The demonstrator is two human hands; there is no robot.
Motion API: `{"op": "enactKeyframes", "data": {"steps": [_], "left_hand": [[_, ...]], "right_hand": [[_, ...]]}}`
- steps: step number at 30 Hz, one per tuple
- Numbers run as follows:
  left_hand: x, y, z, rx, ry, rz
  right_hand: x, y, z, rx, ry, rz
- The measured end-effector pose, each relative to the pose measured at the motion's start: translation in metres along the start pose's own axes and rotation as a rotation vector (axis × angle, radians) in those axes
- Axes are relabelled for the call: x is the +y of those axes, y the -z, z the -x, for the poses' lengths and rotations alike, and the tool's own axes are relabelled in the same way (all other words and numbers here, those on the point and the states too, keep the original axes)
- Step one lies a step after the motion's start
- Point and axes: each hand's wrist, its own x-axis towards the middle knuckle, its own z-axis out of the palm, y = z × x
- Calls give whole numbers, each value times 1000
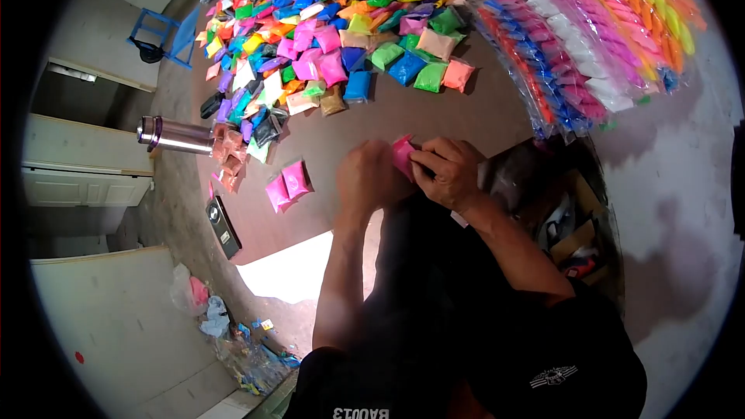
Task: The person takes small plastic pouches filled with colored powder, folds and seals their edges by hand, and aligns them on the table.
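Note:
A small pink packet [403, 157] is held near the table's front edge by my right hand [448, 173], its thumb and fingers pinched on the packet's right side. Just left of that packet is my left hand [366, 176], blurred by motion, its fingertips too smeared to read. Two more pink packets [287, 185] lie side by side on the brown table [326, 151], to the left of my hands. Beyond them spreads a large heap of small packets [310, 23] in many colours.
Long clear bags of coloured packets [574, 39] lie at the back right. A steel flask [177, 135] and a black device [223, 226] are along the left edge. An open cardboard box [583, 195] sits right of my right forearm. A blue chair [183, 37] stands far left.

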Motion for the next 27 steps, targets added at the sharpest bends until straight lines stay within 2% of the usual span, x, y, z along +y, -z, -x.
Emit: {"op": "enactKeyframes", "data": {"steps": [3, 7, 9, 10, 14, 16, 20, 22, 27], "left_hand": [[-17, -3, -12, -36, -12, 29], [0, 5, -8, -12, -7, 36], [15, 7, 3, 7, -16, 144], [29, 20, 2, -57, -174, -6], [9, 5, -3, -31, -67, -17], [-8, 0, -9, 7, 50, 49], [-4, 8, 1, 37, 61, 36], [9, 13, 13, -18, 173, 216], [-12, -8, 39, 93, 99, 168]], "right_hand": [[-3, 0, -1, 6, -28, -25], [1, 0, 2, 14, -38, -26], [0, 1, 1, 5, -7, -4], [0, 0, 0, 2, -6, -7], [-2, 0, -1, 11, -17, -26], [-2, 2, -1, 13, -25, -13], [0, 1, 1, -6, -41, -15], [0, 0, 1, -10, -30, 6], [0, -3, -1, 16, -9, -16]]}}
